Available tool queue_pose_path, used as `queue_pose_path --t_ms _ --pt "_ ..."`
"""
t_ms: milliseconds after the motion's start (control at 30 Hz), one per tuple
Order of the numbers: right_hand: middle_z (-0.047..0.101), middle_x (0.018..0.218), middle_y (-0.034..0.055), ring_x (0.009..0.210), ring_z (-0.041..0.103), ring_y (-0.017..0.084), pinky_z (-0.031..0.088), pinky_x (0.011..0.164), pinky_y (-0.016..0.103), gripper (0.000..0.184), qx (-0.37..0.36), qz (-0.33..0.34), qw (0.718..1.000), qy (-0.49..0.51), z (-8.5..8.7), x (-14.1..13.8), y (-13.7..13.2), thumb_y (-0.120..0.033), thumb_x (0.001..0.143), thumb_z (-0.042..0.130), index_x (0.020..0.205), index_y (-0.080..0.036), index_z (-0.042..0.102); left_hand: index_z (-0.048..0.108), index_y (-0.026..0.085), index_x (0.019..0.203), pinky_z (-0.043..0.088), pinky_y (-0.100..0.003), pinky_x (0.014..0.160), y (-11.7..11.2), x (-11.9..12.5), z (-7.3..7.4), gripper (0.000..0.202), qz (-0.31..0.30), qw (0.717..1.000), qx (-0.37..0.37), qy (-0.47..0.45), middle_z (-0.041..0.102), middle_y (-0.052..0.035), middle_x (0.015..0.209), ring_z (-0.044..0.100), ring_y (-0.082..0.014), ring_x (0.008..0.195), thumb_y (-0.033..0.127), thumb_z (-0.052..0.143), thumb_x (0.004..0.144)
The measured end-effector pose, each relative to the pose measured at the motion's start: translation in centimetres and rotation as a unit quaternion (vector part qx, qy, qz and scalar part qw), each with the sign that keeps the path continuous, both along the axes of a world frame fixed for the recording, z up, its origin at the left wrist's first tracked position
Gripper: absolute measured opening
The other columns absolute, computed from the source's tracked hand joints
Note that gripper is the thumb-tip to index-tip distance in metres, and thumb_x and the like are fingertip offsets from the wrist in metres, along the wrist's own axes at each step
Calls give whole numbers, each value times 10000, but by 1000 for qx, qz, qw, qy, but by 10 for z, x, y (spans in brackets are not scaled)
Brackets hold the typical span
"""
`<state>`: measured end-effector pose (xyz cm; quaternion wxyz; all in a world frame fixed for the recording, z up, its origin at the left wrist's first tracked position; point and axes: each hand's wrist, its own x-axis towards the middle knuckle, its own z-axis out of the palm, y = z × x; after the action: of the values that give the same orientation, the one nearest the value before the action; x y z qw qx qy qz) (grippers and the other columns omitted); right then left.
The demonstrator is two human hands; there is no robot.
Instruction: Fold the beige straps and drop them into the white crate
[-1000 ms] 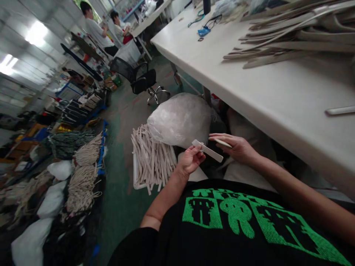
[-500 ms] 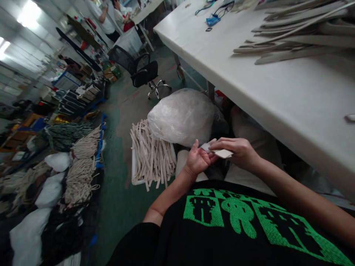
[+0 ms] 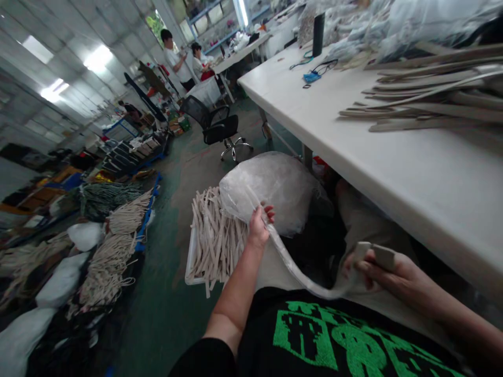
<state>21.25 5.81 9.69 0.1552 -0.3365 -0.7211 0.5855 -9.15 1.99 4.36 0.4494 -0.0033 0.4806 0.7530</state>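
Strip (image 3: 291, 266), pale and slightly glossy, hangs in a slack curve in front of the clear plastic sack (image 3: 275, 180), which is taken as landmark for all positions. Left hand (image 3: 260, 224), at the near face of the sack, is mostly closed, thumb and fingers around the strip's upper stretch. Right hand (image 3: 393, 280), nearer the wearer and to the right of the sack, is partly closed, pinching a pale flat piece (image 3: 384, 257) between thumb and fingers. The strip's lower run reaches that hand; its end is blurred, so cannot tell whether the strip is gripped there too, or whether the pale face beside the piece is a second one.

Reasoning: hands sit well apart, probably to keep the length spread out and untangled; the sag suggests little tension. Pinch grip likely leaves the flat piece's face exposed.

Surroundings: white bin (image 3: 192, 256) just left of the sack holds many beige strips (image 3: 216, 235), laid roughly lengthwise, some overhanging the rim; presumably low and close for easy reach. Tabletop (image 3: 412, 178) lies right of the sack, bearing a layered pile of longer strips (image 3: 428, 102). Office chair (image 3: 220, 128) stands beyond the sack.
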Motion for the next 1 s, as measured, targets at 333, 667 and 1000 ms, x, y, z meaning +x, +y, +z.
queue_pose_path --t_ms 333,667,1000 --pt "509 586 -22 517 343 98 290 471 240 631 -96 -81 971 203 4 -88 66 -694 729 699 1003 -127 732 670 116 959 385 -246 523 -44 92 1 482 -364 917 50 155 718 -113 828 609 -141 598 581 633 836" --pt "677 771 49 683 587 172 435 621 263 403 206 65 965 149 35 -91 40 -533 864 598 803 -165 747 647 169 1095 458 -336 940 -22 94 42 517 -262 915 159 262 679 -73 1085 599 -240 1019 428 826 685" --pt "754 877 108 762 655 271 520 600 329 405 90 -16 994 56 41 -69 42 -608 666 726 705 -205 726 583 210 805 433 -329 750 -38 92 61 147 -355 841 71 403 603 -13 740 557 -176 723 215 484 912"
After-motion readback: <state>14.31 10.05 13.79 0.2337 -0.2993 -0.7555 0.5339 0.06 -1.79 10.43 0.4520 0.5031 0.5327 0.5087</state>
